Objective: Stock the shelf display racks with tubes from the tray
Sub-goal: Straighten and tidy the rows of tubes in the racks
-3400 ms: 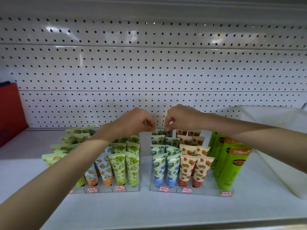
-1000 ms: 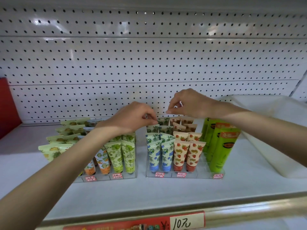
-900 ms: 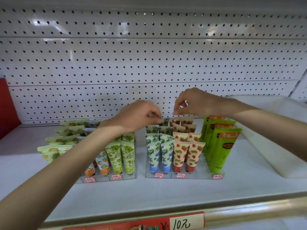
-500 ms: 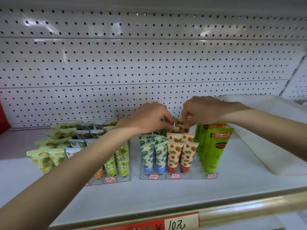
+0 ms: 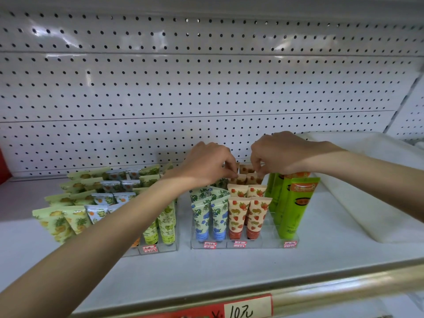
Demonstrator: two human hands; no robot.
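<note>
At the very front runs the shelf (image 5: 229,267) edge, with a red and white price label (image 5: 247,308) stuck on it. A little farther back two clear racks sit side by side. Over the left rack (image 5: 160,249), full of pineapple, orange and green leaf tubes, lies the person's left arm. Blue flower tubes (image 5: 210,216), front strawberry tubes (image 5: 247,214) and tall green tubes (image 5: 293,207) fill the right rack (image 5: 270,243).

Every tube stands up on its cap with its flat end on top, so its long way runs up and down and tips back a bit.

Behind the front rows, both hands meet over the back of the right rack. The left hand (image 5: 206,166) comes in from the left and the right hand (image 5: 280,152) from the right. The back strawberry tubes (image 5: 246,179) are just under the fingertips, between the two hands. The fingers (image 5: 232,172) of each hand curl down and bunch together, and they seem to pinch the flat tops of these tubes. Both hands are about as near to them as each other.

The next move is likely a small push down or a tug to set these tubes straight in their row. Since the tubes stand tall, the fingers should move up and down along them, not sideways, or the row in front could tip.

Off to the right lies the white tray (image 5: 378,203), nearer the right hand. No tubes show in it from this view. Farthest back stands the white wall of holes (image 5: 206,88).
</note>
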